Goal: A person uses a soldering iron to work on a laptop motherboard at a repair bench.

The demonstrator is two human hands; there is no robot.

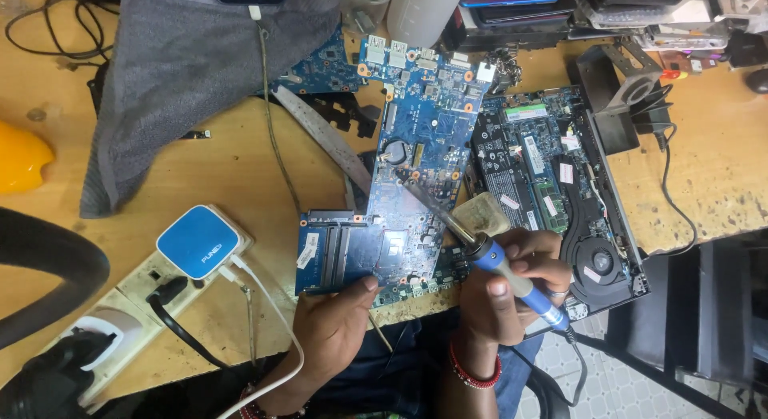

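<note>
A blue laptop motherboard [416,155] lies on the wooden bench in the middle of the head view. My right hand [508,287] grips a blue-handled soldering iron [512,279]; its metal tip [406,181] reaches up to the board near a round coin cell [394,152]. My left hand [336,323] pinches the board's near edge with the thumb on top, and a thin wire of solder runs down from it. A red bead bracelet sits on my right wrist.
An opened laptop base [560,187] with fan lies to the right of the board. A power strip [120,307] with a blue-and-white charger [198,241] sits at left. A grey cloth [184,67] is at the back left, with devices stacked along the back edge.
</note>
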